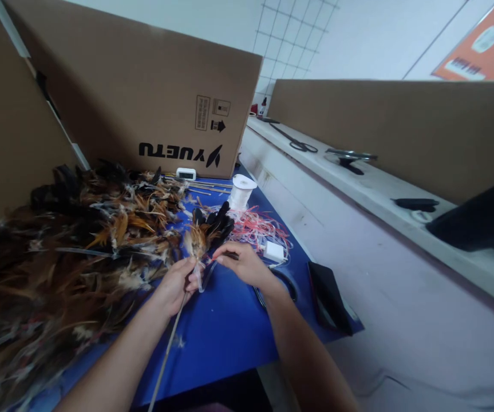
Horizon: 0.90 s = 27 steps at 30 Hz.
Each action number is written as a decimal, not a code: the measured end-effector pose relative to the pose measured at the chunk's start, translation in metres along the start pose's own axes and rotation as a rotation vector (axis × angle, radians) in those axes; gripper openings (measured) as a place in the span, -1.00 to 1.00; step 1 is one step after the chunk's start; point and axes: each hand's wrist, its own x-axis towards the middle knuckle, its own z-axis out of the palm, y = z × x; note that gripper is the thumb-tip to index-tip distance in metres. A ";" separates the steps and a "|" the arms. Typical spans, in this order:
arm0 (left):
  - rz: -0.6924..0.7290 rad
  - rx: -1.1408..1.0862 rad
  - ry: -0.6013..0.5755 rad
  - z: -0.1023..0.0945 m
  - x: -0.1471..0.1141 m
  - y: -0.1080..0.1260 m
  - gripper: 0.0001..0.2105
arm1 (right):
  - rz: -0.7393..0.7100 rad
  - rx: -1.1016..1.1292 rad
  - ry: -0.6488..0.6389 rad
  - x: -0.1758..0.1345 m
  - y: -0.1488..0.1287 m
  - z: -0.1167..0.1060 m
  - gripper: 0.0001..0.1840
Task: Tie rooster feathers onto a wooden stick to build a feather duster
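My left hand (179, 284) is closed around a thin stick (166, 355) just below a bunch of brown and black feathers (204, 234) at its upper end. A strip of clear ribbon (200, 279) hangs from the bound base of the bunch, beside my left fingers. Close by on the right, my right hand (243, 262) pinches the end of a thin red-and-clear ribbon (213, 258) against the feather base. The far end of that ribbon is hard to make out. The stick slants down towards me past my left wrist.
A large heap of loose feathers (113, 240) covers the left of the blue table (225, 337). Behind my right hand lie a white spool (242, 191), tangled red and white ribbons (259, 226) and a white adapter (274, 252). A cardboard panel (156, 97) stands behind; a black phone-like case (328, 297) is at right.
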 end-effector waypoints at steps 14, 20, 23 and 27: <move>-0.094 0.102 -0.029 0.007 -0.004 0.000 -0.81 | -0.010 0.022 -0.038 0.003 0.011 0.007 -0.89; -0.105 0.100 -0.022 0.005 -0.004 -0.001 -0.80 | 0.029 0.029 -0.094 0.002 0.012 0.004 -0.87; -0.110 0.114 -0.017 0.003 -0.004 -0.002 -0.79 | 0.017 0.027 -0.107 0.001 0.013 0.005 -0.87; -0.136 0.133 -0.025 0.004 -0.005 -0.002 -0.76 | 0.013 0.022 -0.118 0.001 0.015 0.006 -0.86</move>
